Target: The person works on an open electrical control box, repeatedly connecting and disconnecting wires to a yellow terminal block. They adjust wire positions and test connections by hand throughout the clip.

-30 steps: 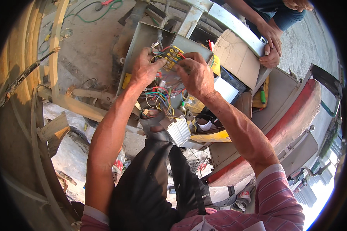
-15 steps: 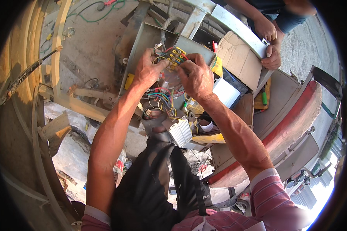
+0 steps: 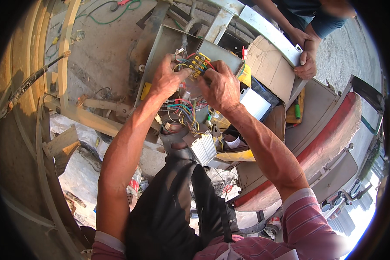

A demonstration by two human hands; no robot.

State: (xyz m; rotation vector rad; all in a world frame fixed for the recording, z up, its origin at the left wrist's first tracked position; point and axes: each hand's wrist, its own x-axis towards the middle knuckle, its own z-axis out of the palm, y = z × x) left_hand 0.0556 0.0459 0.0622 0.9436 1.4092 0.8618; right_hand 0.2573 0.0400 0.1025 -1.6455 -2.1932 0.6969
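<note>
Between my two hands is a yellow and black terminal block (image 3: 199, 65) with metal screws and coloured wires running from it. My left hand (image 3: 169, 80) grips its left side between thumb and fingers, next to a white connector (image 3: 179, 52). On the block's right end are the closed fingers of my right hand (image 3: 222, 86), close to a red wire. Below hangs a tangle of coloured wires (image 3: 182, 110), above a finned silver controller box (image 3: 203, 149). An open grey metal box (image 3: 160, 43) lies behind the block.
At the upper right, a co-worker's hands (image 3: 305, 65) rest on a metal frame bar (image 3: 264, 28). A cardboard piece (image 3: 268, 65), a second finned silver box (image 3: 255, 104) and a green-handled tool (image 3: 297, 111) lie right. Wooden framing (image 3: 65, 56) stands left.
The terminal block has turned slightly between my hands, and my right fingers have shifted a little. The co-worker's upper hand has moved slightly toward the right.
</note>
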